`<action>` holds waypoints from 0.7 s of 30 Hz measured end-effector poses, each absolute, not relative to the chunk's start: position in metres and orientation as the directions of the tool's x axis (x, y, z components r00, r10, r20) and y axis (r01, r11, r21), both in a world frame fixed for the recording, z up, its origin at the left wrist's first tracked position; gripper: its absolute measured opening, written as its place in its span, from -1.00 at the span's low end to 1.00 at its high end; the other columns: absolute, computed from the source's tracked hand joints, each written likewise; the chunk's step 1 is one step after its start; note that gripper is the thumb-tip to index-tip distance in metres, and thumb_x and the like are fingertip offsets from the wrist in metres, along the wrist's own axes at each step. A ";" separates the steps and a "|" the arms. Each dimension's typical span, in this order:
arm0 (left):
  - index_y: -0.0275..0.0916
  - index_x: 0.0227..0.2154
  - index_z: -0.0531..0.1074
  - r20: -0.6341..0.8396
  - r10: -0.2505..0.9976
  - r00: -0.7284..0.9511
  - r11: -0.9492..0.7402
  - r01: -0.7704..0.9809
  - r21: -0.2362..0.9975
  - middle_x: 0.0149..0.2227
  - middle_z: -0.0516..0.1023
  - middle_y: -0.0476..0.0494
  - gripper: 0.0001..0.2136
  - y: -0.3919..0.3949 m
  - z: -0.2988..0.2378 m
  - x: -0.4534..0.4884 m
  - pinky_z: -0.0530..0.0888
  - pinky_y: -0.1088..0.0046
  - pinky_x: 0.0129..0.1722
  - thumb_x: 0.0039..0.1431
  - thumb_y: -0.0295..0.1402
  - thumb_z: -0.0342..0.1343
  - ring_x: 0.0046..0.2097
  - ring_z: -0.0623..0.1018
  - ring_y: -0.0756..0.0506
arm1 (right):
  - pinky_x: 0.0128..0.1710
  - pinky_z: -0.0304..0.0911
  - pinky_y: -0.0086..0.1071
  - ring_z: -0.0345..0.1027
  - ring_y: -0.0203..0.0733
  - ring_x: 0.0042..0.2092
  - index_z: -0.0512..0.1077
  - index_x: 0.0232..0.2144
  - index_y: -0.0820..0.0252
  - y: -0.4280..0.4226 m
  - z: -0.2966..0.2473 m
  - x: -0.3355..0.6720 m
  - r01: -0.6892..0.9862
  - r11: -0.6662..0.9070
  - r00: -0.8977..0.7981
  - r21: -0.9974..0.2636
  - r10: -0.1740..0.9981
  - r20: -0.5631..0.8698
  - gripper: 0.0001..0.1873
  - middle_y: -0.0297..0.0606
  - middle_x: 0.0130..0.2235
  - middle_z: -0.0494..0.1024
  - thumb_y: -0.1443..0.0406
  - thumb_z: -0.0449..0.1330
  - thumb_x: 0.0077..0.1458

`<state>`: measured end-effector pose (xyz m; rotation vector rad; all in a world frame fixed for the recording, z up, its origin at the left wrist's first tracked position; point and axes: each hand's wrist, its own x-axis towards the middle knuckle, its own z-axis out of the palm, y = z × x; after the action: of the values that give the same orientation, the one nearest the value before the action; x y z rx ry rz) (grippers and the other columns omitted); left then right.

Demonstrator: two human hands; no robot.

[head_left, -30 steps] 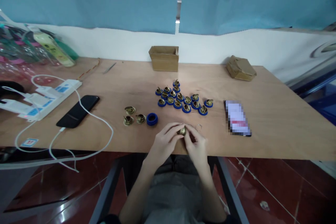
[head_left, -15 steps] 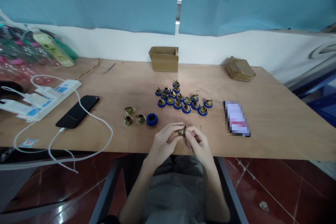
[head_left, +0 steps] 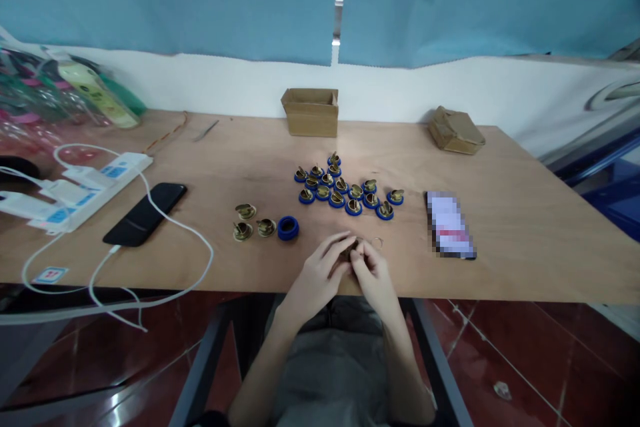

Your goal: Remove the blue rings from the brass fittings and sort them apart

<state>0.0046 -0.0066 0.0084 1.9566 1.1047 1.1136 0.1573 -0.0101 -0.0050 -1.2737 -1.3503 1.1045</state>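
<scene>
Single view, worn on the head, facing forward and down. Nearest: dark grey cloth-covered lap (head_left: 330, 373), bottom centre. Bare left hand (head_left: 315, 275) and bare right hand (head_left: 373, 277) close, just below mid-frame. Flat, light-brown wooden tabletop (head_left: 240, 160) seen from above, spanning most of the width; smooth white wall (head_left: 210, 83) and broad blue sheet (head_left: 175, 0) farthest, along top.

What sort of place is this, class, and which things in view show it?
Probably a small assembly workplace: many similar blue-ringed, brass-coloured parts lie clustered on a wooden-looking table, and an open cardboard box stands behind them.
</scene>
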 end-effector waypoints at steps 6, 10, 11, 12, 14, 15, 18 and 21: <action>-0.04 0.16 0.42 0.340 0.915 0.219 -0.394 0.288 0.873 0.17 0.50 -0.15 -0.61 -0.010 0.004 0.006 0.59 0.30 0.14 0.31 -0.47 0.14 0.17 0.56 -0.13 | -0.43 0.08 -0.42 0.13 -0.29 -0.44 0.21 -0.52 0.11 -0.013 0.003 0.155 0.158 0.103 -0.009 -0.982 0.995 0.103 -0.65 -0.43 -0.49 0.24 0.15 0.08 0.30; -0.08 0.13 0.42 0.337 0.933 0.123 -0.359 0.284 0.889 0.12 0.54 -0.19 -0.64 -0.011 0.002 0.003 0.62 0.29 0.06 0.30 -0.41 0.17 0.13 0.58 -0.15 | -0.37 0.20 -0.40 0.26 -0.26 -0.43 0.27 -0.51 0.11 -0.017 0.009 0.157 0.148 0.156 0.068 -0.977 0.984 0.167 -0.61 -0.41 -0.50 0.34 0.11 0.06 0.36; -0.09 0.12 0.43 0.347 0.934 0.088 -0.357 0.297 0.886 0.09 0.56 -0.19 -0.65 -0.010 0.001 0.001 0.62 0.29 0.04 0.29 -0.39 0.19 0.11 0.59 -0.16 | -0.36 0.21 -0.40 0.28 -0.26 -0.44 0.30 -0.47 0.11 -0.017 0.009 0.159 0.198 0.158 0.107 -0.967 0.978 0.181 -0.63 -0.40 -0.49 0.36 0.11 0.07 0.37; -0.11 0.11 0.43 0.352 0.934 0.055 -0.351 0.311 0.883 0.06 0.58 -0.19 -0.65 -0.010 0.001 -0.001 0.61 0.28 0.04 0.28 -0.38 0.20 0.09 0.60 -0.16 | -0.37 0.21 -0.39 0.29 -0.26 -0.44 0.34 -0.44 0.11 -0.018 0.009 0.162 0.277 0.153 0.138 -0.949 0.971 0.196 -0.67 -0.40 -0.48 0.38 0.12 0.09 0.36; -0.13 0.08 0.45 0.347 0.938 0.011 -0.331 0.331 0.884 0.03 0.60 -0.19 -0.67 -0.010 -0.002 -0.007 0.59 0.26 0.06 0.27 -0.35 0.21 0.05 0.62 -0.16 | -0.36 0.21 -0.38 0.33 -0.24 -0.43 0.41 -0.36 0.12 -0.017 0.008 0.169 0.472 0.143 0.157 -0.870 0.957 0.242 -0.75 -0.37 -0.44 0.45 0.13 0.13 0.33; -0.14 0.07 0.46 0.337 0.942 -0.001 -0.317 0.331 0.889 0.02 0.60 -0.19 -0.68 -0.010 -0.003 -0.009 0.58 0.25 0.08 0.27 -0.34 0.21 0.04 0.62 -0.16 | -0.33 0.22 -0.36 0.37 -0.21 -0.40 0.44 -0.33 0.12 -0.016 0.007 0.173 0.558 0.144 0.146 -0.817 0.952 0.268 -0.77 -0.33 -0.40 0.50 0.14 0.13 0.33; -0.15 0.05 0.47 0.295 0.955 -0.035 -0.270 0.304 0.913 0.00 0.61 -0.18 -0.70 -0.013 -0.006 -0.015 0.55 0.24 0.12 0.27 -0.34 0.20 0.04 0.63 -0.15 | -0.28 0.25 -0.32 0.44 -0.15 -0.34 0.48 -0.27 0.14 -0.012 0.002 0.179 0.703 0.156 0.113 -0.694 0.939 0.325 -0.76 -0.23 -0.31 0.59 0.18 0.08 0.34; -0.15 0.03 0.48 0.259 0.963 -0.075 -0.229 0.276 0.934 -0.02 0.62 -0.16 -0.70 -0.018 -0.005 -0.018 0.58 0.29 0.06 0.25 -0.35 0.22 0.00 0.65 -0.13 | -0.27 0.25 -0.30 0.44 -0.11 -0.33 0.50 -0.23 0.15 -0.010 -0.003 0.180 0.763 0.155 0.084 -0.627 0.939 0.334 -0.76 -0.19 -0.30 0.61 0.19 0.06 0.34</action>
<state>-0.0178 -0.0175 -0.0055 1.5454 1.3650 1.3409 0.1795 -0.0103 -0.0026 -1.6418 -1.7125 0.3086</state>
